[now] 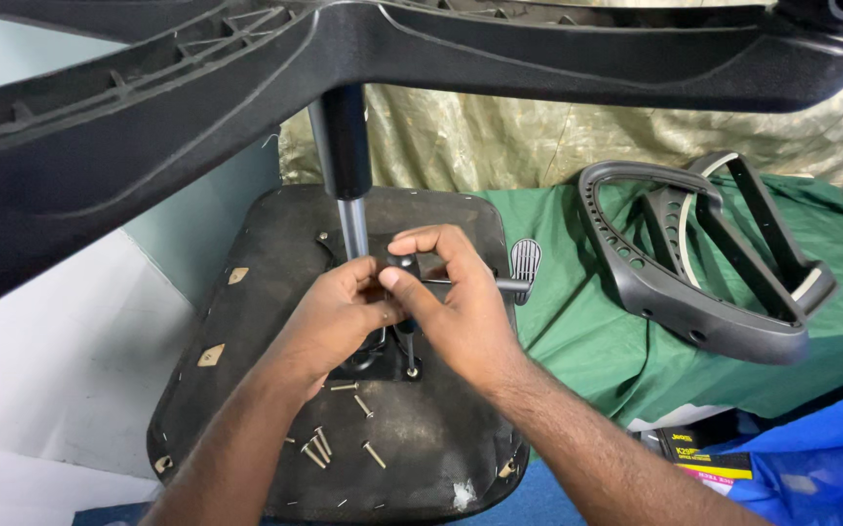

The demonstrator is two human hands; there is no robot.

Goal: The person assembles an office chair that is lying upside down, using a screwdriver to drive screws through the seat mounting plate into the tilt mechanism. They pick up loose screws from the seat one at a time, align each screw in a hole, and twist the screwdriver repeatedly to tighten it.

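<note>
Gripping a black-handled screwdriver [405, 312] upright at centre, right hand [460, 312] and left hand [339, 317] both closed on its handle, tip on the upturned seat underside [246, 321], loose screws [339, 438] nearer, grey armrests [704, 263] right on green cloth [587, 341].

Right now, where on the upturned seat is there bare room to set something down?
The seat underside is bare along its left side, beside the pale wall, and at its far right corner near the lever. The centre is crowded: both hands, left hand and right hand, work a screwdriver, with loose screws below.
</note>
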